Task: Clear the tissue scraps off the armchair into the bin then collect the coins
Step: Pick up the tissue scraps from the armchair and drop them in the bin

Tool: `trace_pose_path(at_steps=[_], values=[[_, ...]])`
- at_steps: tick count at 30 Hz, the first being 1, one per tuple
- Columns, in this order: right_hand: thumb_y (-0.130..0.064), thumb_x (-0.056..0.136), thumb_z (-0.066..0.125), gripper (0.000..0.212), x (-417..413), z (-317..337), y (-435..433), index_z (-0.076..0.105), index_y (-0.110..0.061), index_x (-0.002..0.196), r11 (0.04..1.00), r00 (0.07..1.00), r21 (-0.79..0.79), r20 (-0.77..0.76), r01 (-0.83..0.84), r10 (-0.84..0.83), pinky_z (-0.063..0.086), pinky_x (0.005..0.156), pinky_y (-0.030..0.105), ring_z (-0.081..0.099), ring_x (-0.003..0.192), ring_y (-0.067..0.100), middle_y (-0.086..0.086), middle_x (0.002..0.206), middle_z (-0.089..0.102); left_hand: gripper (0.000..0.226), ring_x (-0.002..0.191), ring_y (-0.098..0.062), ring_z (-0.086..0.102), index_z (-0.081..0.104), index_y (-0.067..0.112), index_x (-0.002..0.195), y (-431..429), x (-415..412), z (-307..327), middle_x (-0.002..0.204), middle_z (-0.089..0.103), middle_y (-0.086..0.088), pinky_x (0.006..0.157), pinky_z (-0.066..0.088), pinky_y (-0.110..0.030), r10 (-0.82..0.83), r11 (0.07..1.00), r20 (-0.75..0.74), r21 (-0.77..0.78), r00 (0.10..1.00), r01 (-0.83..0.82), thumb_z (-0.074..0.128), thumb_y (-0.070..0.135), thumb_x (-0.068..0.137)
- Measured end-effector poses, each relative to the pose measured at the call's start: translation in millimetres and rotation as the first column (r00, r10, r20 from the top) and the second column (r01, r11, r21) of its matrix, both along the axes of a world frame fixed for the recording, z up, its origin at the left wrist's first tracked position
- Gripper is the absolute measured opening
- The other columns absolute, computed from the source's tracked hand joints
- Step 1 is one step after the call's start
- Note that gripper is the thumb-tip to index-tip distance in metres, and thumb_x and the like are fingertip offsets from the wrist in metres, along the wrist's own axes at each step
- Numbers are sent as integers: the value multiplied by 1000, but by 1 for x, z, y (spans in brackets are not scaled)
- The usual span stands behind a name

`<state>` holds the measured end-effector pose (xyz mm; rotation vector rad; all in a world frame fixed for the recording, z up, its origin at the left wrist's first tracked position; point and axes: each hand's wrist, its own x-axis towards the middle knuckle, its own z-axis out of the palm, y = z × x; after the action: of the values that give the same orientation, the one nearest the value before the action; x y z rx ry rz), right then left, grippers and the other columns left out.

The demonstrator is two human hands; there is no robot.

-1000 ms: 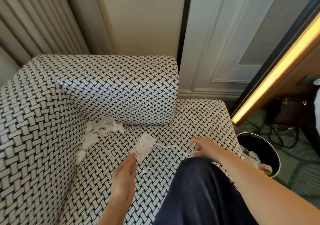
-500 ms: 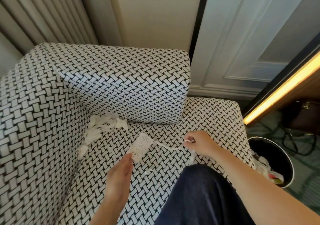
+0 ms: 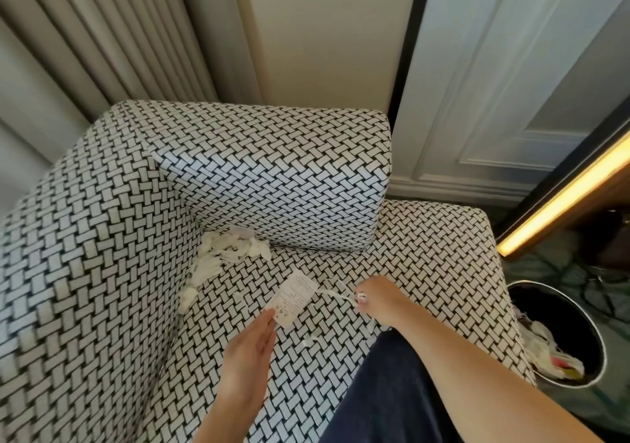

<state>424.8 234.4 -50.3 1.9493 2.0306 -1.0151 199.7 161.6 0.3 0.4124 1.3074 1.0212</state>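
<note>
Right of the printed slip [image 3: 295, 297], right hand [image 3: 381, 301] pinches a tissue strip [image 3: 335, 293]; left hand [image 3: 249, 357], fingers straight together, touches the slip's near edge.

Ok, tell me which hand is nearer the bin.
Right. The right hand, pinching a tissue strip, is mid-seat, toward the bin; the left hand lies farther left, by the printed slip.

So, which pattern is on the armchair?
The armchair shows a black-and-white basket weave; head view.
</note>
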Motion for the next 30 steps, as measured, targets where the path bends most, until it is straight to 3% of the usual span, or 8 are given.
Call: trace_pose_path(at_steps=[5,10,13,18,21,24,27,30], values=[[-10,88,63,6,16,12,-13,66,-8,92,985,971,2,-172,170,-167,50,55,13,63,65,8,-3,80,65,36,117,-18,49,46,-2,132,-7,2,8,129,54,-9,111,32,-35,-36,999,-11,19,999,36,37,11,100],[-17,84,68,3,41,36,-28,66,-19,84,951,899,45,-342,305,-272,58,70,22,68,66,4,-1,77,69,37,125,-20,45,43,-2,133,-8,13,22,136,49,-12,112,30,-37,-74,996,-14,50,997,74,35,10,100],[-18,85,67,4,58,56,-33,66,-17,81,927,860,61,-400,370,-317,53,68,13,63,57,-5,-3,76,69,35,120,-20,47,46,-2,131,-7,24,31,132,51,-11,112,30,-39,-96,993,5,66,995,95,37,9,99],[-24,84,69,11,99,93,-55,69,-14,80,828,732,62,-507,557,-455,51,74,19,63,65,8,-2,70,70,33,117,-21,46,50,-1,127,-8,62,49,122,52,-11,110,33,-38,-154,987,100,57,983,149,31,3,99],[-23,84,70,10,131,105,-69,69,-14,79,706,600,50,-571,707,-561,43,71,17,67,73,9,-3,69,70,34,122,-25,46,51,-4,125,-4,95,56,124,52,-14,109,34,-38,-171,985,192,44,966,166,29,0,99],[-17,83,70,6,175,111,-87,70,-11,84,507,356,-49,-653,861,-668,50,79,26,67,78,15,3,77,71,30,121,-26,48,56,-6,115,-2,141,67,124,54,-17,108,35,-37,-206,978,291,30,934,206,32,2,100],[-13,84,69,15,221,107,-111,68,-2,73,352,121,-170,-732,921,-670,48,93,38,61,69,18,7,66,65,26,115,-24,50,56,-3,114,-2,191,73,121,55,-15,103,39,-36,-315,946,316,22,895,325,37,1,97],[-11,86,67,19,265,98,-134,65,0,70,197,-66,-251,-757,948,-650,45,94,36,57,63,15,7,61,62,30,121,-26,47,52,-4,119,-2,243,71,128,52,-18,107,36,-38,-400,903,349,-5,847,429,46,1,90]])
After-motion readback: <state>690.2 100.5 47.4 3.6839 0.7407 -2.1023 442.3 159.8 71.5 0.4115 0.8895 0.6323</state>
